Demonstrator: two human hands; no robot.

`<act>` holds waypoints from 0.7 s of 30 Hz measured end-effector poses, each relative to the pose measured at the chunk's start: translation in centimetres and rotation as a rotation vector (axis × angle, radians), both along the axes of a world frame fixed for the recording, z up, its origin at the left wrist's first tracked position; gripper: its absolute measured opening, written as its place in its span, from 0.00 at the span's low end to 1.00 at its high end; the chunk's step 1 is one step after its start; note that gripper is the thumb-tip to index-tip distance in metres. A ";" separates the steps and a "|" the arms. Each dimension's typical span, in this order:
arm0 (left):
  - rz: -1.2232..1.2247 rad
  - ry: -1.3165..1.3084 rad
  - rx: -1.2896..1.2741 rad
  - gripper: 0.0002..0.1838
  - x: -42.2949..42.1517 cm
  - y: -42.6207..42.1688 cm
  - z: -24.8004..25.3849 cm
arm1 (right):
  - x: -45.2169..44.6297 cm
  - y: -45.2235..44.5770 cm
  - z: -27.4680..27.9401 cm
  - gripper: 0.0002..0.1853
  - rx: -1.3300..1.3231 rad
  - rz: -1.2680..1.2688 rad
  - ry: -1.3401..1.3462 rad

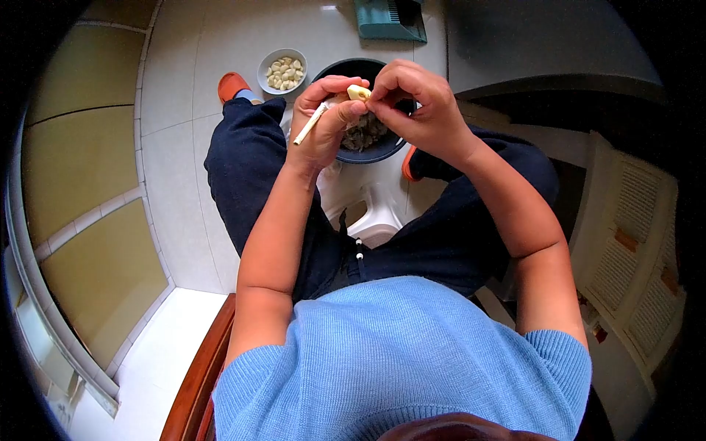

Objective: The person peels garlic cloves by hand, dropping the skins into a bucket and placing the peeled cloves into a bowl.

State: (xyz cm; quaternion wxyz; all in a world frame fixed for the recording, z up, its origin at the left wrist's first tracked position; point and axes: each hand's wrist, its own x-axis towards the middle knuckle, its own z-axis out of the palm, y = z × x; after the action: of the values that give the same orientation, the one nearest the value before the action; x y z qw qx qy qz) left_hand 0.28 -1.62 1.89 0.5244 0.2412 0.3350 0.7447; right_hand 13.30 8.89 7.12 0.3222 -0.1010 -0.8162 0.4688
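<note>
holding a garlic clove (357, 92) above the dark tub (382, 151), two hands meet close together as i follow them remotely through the head camera. the left hand (329, 133) has a closed grip: it grasps the clove between thumb and fingers, with a pale stalk (309, 125) lying across it and pointing away from the tub. the right hand (434, 103) pinches at the clove's edge, thumb and forefinger drawn together; whether a shred of skin lies between them, i cannot tell. i judge that the left grip steadies the clove so the right fingertips can handle it finely, and that it is held over the tub so loose bits land on the scraps (363, 135) inside. the bowl (262, 74) of pale cloves (284, 73) sits just left of the tub, presumably for easy reach; the dustpan (388, 28) lies beyond the tub. the clove itself looks creamy yellow, smooth and plump, with what seems a small darker patch facing the right hand; its lower part is hidden.
</note>
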 end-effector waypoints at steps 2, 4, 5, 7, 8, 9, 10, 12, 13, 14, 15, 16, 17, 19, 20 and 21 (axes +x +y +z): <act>-0.008 -0.017 -0.019 0.16 -0.2 -0.2 0.2 | 0.3 0.0 0.3 0.07 -0.013 -0.009 -0.093; -0.016 -0.035 -0.037 0.16 -0.3 -0.2 0.2 | 0.4 0.3 0.1 0.07 0.005 -0.017 -0.113; -0.009 -0.017 -0.051 0.16 -0.3 -0.2 0.1 | 0.4 0.4 0.0 0.06 0.024 -0.026 -0.133; -0.003 0.001 -0.065 0.16 -0.2 -0.1 0.0 | 0.2 0.1 -0.2 0.05 -0.027 -0.030 -0.101; 0.003 -0.001 -0.063 0.16 -0.2 0.0 0.1 | 0.2 0.0 -0.2 0.05 -0.078 -0.032 -0.070; 0.009 -0.003 -0.061 0.16 -0.1 0.0 0.2 | 0.3 0.0 -0.1 0.05 -0.078 -0.033 -0.070; 0.008 -0.002 -0.061 0.16 -0.1 0.0 0.1 | 0.4 0.1 0.2 0.05 -0.019 0.000 -0.101; 0.044 0.073 -0.001 0.15 -0.2 0.1 0.1 | 0.5 0.0 0.3 0.06 0.039 0.032 -0.133; 0.043 0.073 -0.001 0.15 -0.2 0.1 0.2 | 0.4 0.0 0.3 0.06 0.017 0.030 -0.139; 0.044 0.107 -0.011 0.14 -0.2 0.1 0.3 | 0.4 0.0 0.2 0.06 -0.003 0.028 -0.145; 0.045 0.141 -0.021 0.13 -0.2 0.1 0.3 | 0.5 0.0 0.2 0.06 -0.003 0.028 -0.145; 0.044 0.141 -0.021 0.13 -0.2 0.1 0.3 | 0.5 0.1 0.2 0.06 0.008 0.037 -0.152; 0.048 0.184 -0.017 0.13 -0.3 0.1 0.2 | 0.5 0.1 0.2 0.06 0.019 0.048 -0.160; 0.051 0.226 -0.015 0.12 -0.4 0.1 0.3 | 0.4 0.3 0.4 0.06 0.061 0.064 -0.152; 0.042 0.240 -0.013 0.12 -0.5 0.1 0.4 | 0.4 0.3 0.4 0.06 0.103 0.079 -0.145; 0.032 0.254 -0.012 0.12 -0.6 0.0 0.5 | 0.3 0.2 0.3 0.06 0.102 0.079 -0.146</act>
State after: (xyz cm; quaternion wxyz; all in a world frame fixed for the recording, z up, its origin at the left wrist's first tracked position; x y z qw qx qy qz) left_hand -0.34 -1.62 2.36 0.4674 0.3252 0.4069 0.7143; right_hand 13.64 9.11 7.38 0.2478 -0.0861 -0.8637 0.4303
